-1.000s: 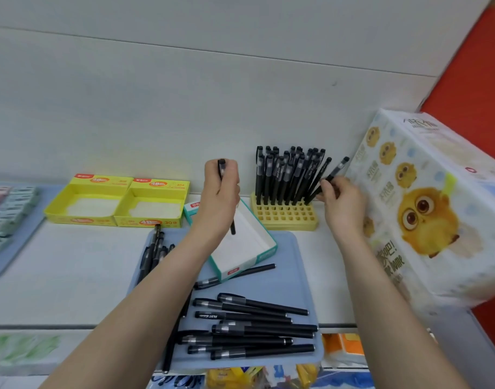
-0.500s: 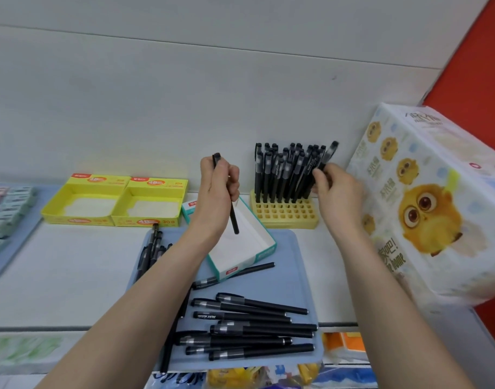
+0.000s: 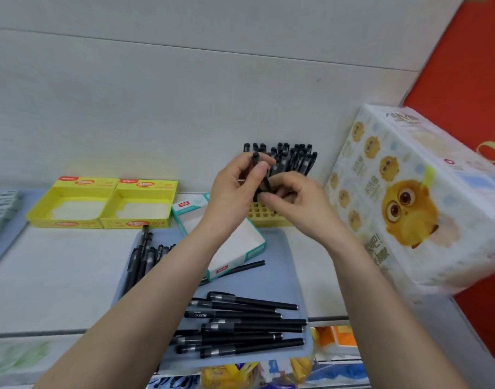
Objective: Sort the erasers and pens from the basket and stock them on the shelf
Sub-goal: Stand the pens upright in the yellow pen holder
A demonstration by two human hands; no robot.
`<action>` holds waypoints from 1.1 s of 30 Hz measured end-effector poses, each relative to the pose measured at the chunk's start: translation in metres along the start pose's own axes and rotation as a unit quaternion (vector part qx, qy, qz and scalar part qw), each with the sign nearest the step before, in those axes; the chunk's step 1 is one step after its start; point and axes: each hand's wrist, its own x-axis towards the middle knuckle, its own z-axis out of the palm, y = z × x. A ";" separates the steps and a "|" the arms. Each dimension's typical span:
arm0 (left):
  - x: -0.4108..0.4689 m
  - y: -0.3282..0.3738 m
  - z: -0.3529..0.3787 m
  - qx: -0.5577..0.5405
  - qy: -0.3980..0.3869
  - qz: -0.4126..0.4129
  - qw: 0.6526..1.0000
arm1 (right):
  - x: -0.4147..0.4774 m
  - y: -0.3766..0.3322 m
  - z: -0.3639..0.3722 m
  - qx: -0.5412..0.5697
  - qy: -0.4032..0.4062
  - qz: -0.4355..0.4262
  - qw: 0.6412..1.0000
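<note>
Holding one black pen (image 3: 261, 175) w/ both hands, just above the front of the yellow rack (image 3: 268, 217). Head view: left hand (image 3: 232, 192) grip is pinched round the pen's top part. Right hand (image 3: 299, 203) grip pinches the low end, fingers curled. Standing pens (image 3: 294, 160) fill the back of the rack; the front holes look free. Loose pens (image 3: 240, 324) lie on the blue tray (image 3: 285, 265), nearer than the rack. Step, I think: putting pens in the rack. Next: aim tip at a free hole, push straight down, let go.
</note>
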 end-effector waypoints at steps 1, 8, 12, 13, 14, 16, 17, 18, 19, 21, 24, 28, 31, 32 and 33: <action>0.001 0.001 0.003 -0.002 -0.006 0.000 1.000 | -0.001 -0.001 0.001 0.012 -0.023 -0.011 1.000; 0.008 -0.028 -0.002 0.213 -0.006 0.071 0.974 | 0.010 0.043 -0.021 -0.097 0.234 0.101 0.962; 0.023 -0.036 -0.009 0.230 0.049 0.061 0.970 | 0.024 0.057 -0.006 -0.112 0.208 0.118 0.965; 0.027 -0.036 -0.010 0.236 0.043 0.053 0.969 | 0.028 0.059 -0.002 -0.131 0.193 0.122 0.965; 0.031 -0.038 -0.011 0.245 0.034 0.045 0.968 | 0.031 0.060 0.001 -0.155 0.178 0.129 0.963; 0.037 -0.041 -0.013 0.259 0.014 0.031 0.965 | 0.036 0.065 0.002 -0.177 0.144 0.141 0.963; 0.039 -0.043 -0.013 0.265 0.006 0.027 0.964 | 0.037 0.068 0.001 -0.174 0.126 0.149 0.965; 0.041 -0.045 -0.014 0.268 -0.001 0.025 0.963 | 0.039 0.071 0.000 -0.172 0.111 0.154 0.966; 0.043 -0.046 -0.014 0.270 -0.005 0.022 0.963 | 0.040 0.071 -0.001 -0.178 0.101 0.158 0.966; 0.045 -0.046 -0.015 0.266 -0.011 0.016 0.964 | 0.041 0.070 -0.003 -0.199 0.088 0.166 0.962; 0.038 -0.045 -0.024 0.267 -0.012 0.020 0.963 | 0.033 0.060 -0.005 -0.246 0.110 0.174 0.947; 0.016 -0.048 -0.060 0.309 -0.003 0.033 0.950 | 0.001 0.028 -0.006 -0.248 0.000 0.008 0.969; -0.003 -0.049 -0.090 0.332 0.013 0.041 0.942 | -0.013 0.010 0.012 -0.186 -0.265 -0.024 0.946; -0.010 -0.049 -0.098 0.333 0.022 0.037 0.942 | -0.014 0.010 0.021 -0.194 -0.288 -0.028 0.938; -0.018 -0.049 -0.106 0.332 0.030 0.031 0.942 | -0.014 0.010 0.028 -0.204 -0.279 -0.031 0.938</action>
